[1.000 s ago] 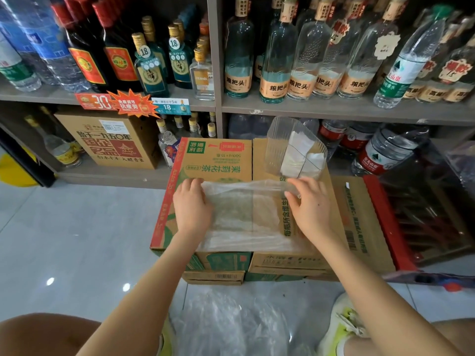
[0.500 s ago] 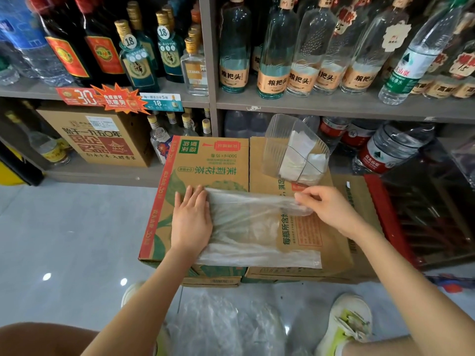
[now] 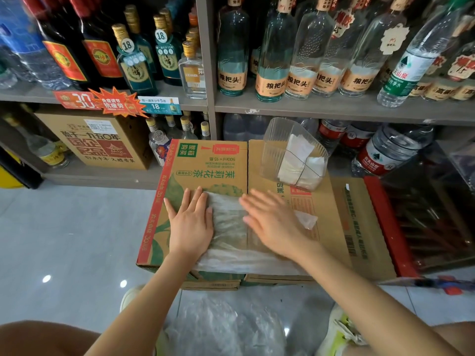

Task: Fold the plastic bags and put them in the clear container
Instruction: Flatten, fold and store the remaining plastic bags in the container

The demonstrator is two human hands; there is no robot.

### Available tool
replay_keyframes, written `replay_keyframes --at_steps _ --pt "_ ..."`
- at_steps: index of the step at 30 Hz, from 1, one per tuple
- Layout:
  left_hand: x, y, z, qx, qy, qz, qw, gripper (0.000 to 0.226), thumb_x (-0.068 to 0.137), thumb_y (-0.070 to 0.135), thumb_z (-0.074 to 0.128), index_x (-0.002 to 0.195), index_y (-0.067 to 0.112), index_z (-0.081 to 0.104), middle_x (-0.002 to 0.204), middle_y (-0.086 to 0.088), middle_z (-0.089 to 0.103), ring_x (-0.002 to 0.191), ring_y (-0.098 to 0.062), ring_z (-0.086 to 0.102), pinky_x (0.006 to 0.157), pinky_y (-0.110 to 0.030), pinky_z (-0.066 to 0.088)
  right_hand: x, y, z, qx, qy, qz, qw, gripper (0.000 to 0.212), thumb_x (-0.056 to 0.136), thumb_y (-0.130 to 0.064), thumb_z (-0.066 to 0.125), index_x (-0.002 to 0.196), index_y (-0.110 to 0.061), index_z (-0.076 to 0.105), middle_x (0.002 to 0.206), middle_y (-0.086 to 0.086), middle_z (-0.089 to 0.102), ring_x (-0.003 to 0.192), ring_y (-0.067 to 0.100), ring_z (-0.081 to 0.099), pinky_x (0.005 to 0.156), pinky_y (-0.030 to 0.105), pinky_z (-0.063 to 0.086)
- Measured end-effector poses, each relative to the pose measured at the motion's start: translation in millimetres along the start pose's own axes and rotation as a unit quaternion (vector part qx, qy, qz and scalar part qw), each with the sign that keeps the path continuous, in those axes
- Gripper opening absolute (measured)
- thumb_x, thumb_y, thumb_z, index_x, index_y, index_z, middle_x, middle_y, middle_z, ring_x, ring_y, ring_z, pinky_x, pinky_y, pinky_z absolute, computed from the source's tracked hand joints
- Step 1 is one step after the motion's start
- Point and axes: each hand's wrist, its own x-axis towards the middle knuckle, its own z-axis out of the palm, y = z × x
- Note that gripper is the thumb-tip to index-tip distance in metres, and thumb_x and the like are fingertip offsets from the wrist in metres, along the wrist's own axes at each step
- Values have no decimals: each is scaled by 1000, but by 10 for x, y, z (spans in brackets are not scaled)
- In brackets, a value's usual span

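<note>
The left hand's (image 3: 191, 224) fingers (image 3: 199, 201) lie straight and close together. They press flat on the left edge of the plastic bag (image 3: 228, 227) and grip nothing. The right hand (image 3: 275, 224), slightly blurred, is also flat, its fingers straight and a little spread, palm down on the bag's right half. Under both palms the bag lies flattened across two cardboard boxes (image 3: 205, 170), with one corner showing right of the right hand. Beyond the right fingertips the clear container (image 3: 272, 140) sits on the right box and holds folded bags (image 3: 295, 163). Back past the wrists, a heap of loose bags (image 3: 221, 327) lies on the floor.
</note>
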Motion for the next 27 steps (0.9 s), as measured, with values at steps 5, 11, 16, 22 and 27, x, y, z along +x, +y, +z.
replay_keyframes --at_steps 5,11,16,22,27 --pt "-5 -7 13 7 -2 -4 1000 62 97 40 10 138 12 47 151 -3 40 145 -29 26 113 -66 0 -290 455 180 -104 -39 69 991 72 82 -56 -29 145 -34 -1 153 -16 -5 143 13 -12 115 46 -19" --pt "-2 0 20 16 -1 -9 1000 64 96 41 9 138 12 47 151 -2 40 145 -29 25 112 -65 -2 -348 458 34 -79 46 153 984 74 92 -52 -9 148 -18 26 155 -3 22 146 18 16 120 42 2" --pt "-5 -3 8 10 2 -8 1000 65 96 41 9 138 11 47 152 -3 39 145 -28 26 113 -65 0 -315 453 -3 68 154 214 962 32 92 -45 55 107 -21 69 112 -8 65 110 16 54 90 29 36" --pt "1 -4 2 11 -2 -8 1000 66 94 42 7 139 11 45 153 -3 36 146 -28 23 113 -63 -1 -534 780 -58 281 73 215 933 14 81 -37 70 77 -24 66 101 -13 58 100 11 48 89 29 35" --pt "3 -8 -3 20 -13 1 1000 68 94 44 7 140 12 44 153 -2 37 146 -30 22 113 -64 0 -526 849 -289 401 52 189 895 8 92 -24 59 88 -18 62 86 -1 67 57 -2 53 62 19 43"
